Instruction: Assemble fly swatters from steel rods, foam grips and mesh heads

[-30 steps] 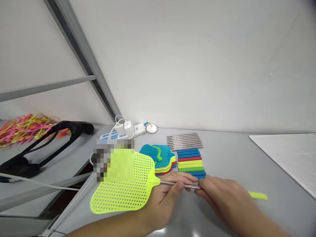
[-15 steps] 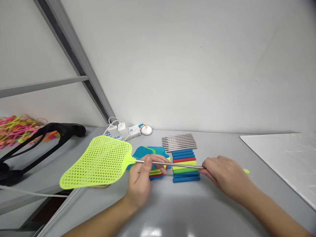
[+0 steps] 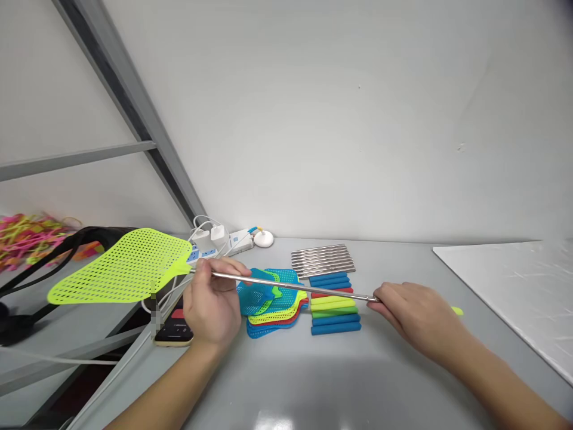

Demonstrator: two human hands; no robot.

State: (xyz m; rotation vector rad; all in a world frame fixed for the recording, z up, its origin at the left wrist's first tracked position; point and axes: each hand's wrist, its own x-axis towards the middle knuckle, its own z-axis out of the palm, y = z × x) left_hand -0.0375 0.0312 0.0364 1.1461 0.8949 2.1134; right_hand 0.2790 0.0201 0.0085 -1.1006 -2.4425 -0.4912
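Note:
A fly swatter (image 3: 120, 269) with a yellow-green perforated head and a thin telescopic metal rod (image 3: 290, 287) is held level above the table. My left hand (image 3: 213, 298) pinches the rod just beside the head. At the other end my right hand (image 3: 412, 316) is closed round the handle, whose yellow-green tip (image 3: 457, 311) sticks out behind it. Below the rod lies a pile of loose swatter heads (image 3: 273, 298) in blue, yellow and red. Beside the pile is a row of coloured handle tubes (image 3: 335, 327), with several bare metal rods (image 3: 323, 260) side by side behind them.
A power strip (image 3: 240, 241) with plugs and cables stands by the wall, next to a white round device (image 3: 264, 239). A phone (image 3: 173, 331) lies left of my left hand. Black straps and colourful plastic pieces (image 3: 33, 242) are farther left; a white sheet (image 3: 514, 286) is at right.
My left hand has moved left with the swatter head, and the rod between my hands is now longer. My right hand has barely shifted. The phone and more of the swatter-head pile now show.

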